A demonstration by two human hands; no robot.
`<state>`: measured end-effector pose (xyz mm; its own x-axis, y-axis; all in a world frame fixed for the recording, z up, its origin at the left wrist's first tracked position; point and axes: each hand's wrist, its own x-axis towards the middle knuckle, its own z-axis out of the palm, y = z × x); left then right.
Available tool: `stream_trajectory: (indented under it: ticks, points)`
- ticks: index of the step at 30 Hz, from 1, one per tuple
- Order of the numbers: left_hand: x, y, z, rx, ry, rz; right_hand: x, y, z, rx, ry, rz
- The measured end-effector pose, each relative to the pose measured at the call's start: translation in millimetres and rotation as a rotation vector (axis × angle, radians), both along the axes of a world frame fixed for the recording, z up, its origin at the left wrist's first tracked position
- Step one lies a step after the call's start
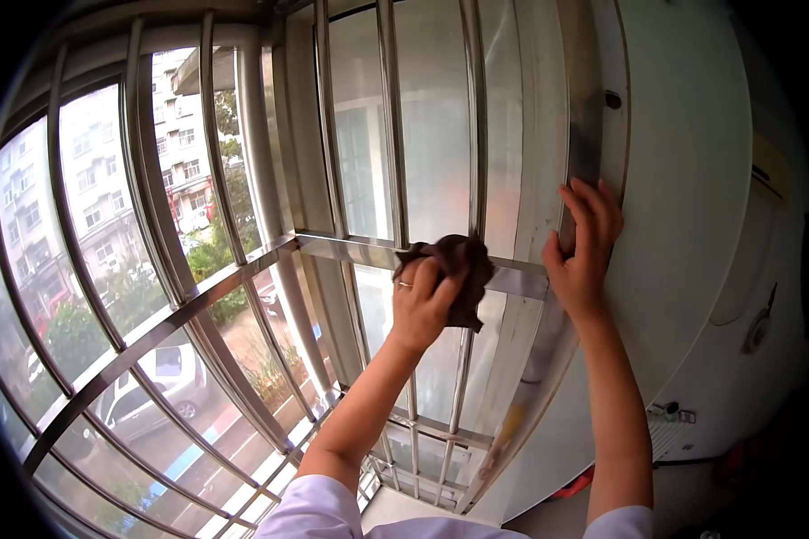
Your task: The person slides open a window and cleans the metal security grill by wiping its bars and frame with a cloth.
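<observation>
Left of the crossbar (355,246), below its level, a car (157,386) shows outside. The left hand (422,301) is closed on a crumpled brown cloth (463,269) — partly covering the crossbar. Just past its right end — the right hand (588,242), fingers spread, touches the frame (587,117).

Apparently a home, with barred windows (391,135).

The cloth (463,286) was dark brown, the bars (391,126) were silvery grey, the sleeves (313,509) were white, and the bushes (211,260) were green.
</observation>
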<state>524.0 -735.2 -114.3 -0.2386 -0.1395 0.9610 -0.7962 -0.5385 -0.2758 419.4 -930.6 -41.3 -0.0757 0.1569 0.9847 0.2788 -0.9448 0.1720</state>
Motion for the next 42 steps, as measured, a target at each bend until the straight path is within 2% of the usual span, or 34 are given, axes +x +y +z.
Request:
stream_trajectory:
  ticks: [2,4,6,7,9,10,12,14,16,18,21,27,28,32,33,36,38,40,42]
  points:
    - [4.7,13.4,12.4,-0.146,0.097,0.215,2.0,0.6,1.3,0.018,-0.016,-0.009]
    - [6.5,16.4,27.8,-0.060,0.139,0.274,0.0,0.5,-1.0,-0.019,-0.030,-0.074]
    - [-4.3,16.5,45.5,0.135,0.288,0.299,2.6,-0.8,-1.3,-0.017,-0.045,-0.084]
    - [-4.4,17.1,55.0,0.142,0.287,0.299,3.7,0.3,-2.4,-0.015,-0.064,-0.086]
    - [-0.6,14.0,77.7,0.495,0.498,0.335,3.4,1.5,-1.2,-0.016,-0.074,-0.102]
    - [-0.3,10.6,90.2,0.496,0.498,0.329,2.1,1.8,-1.0,-0.018,-0.079,-0.118]
    - [-2.4,4.4,109.3,0.772,0.883,0.305,-0.2,2.1,-0.7,-0.021,-0.074,-0.120]
    - [-0.5,5.4,102.7,0.772,0.881,0.285,-1.1,2.0,-0.4,-0.019,-0.071,-0.119]
    - [8.5,7.5,74.7,0.494,0.591,0.028,-1.4,2.0,-0.9,-0.040,-0.081,-0.123]
    - [4.6,5.0,56.4,0.319,0.448,0.014,-1.1,1.8,-0.8,-0.041,-0.087,-0.132]
    - [-5.2,1.0,39.6,0.230,0.450,0.050,-0.8,2.3,-0.9,-0.043,-0.083,-0.150]
    - [-10.8,-6.5,14.0,-0.051,0.261,0.093,1.1,0.9,-0.5,-0.051,-0.091,-0.156]
    - [-16.1,-4.0,12.0,-0.078,0.226,0.076,1.2,0.6,-1.2,-0.055,-0.097,-0.154]
    - [-11.2,-3.0,-56.6,-0.130,0.417,-0.177,5.1,0.5,-2.9,-0.050,-0.119,-0.130]
    - [-11.3,2.7,-51.9,-0.321,0.428,-0.298,4.4,0.5,-3.3,-0.057,-0.130,-0.143]
    - [9.6,35.5,-25.5,-0.690,0.283,-0.205,4.3,0.7,-2.2,-0.075,-0.137,-0.146]
    - [27.5,46.3,-0.3,-0.780,0.200,-0.061,4.9,0.9,-2.2,-0.075,-0.137,-0.135]
    - [33.4,43.8,12.0,-0.496,0.367,0.012,5.0,0.1,-2.8,-0.070,-0.138,-0.138]
    - [22.0,36.6,16.5,-0.192,0.223,0.297,5.2,0.3,-3.4,-0.066,-0.131,-0.137]
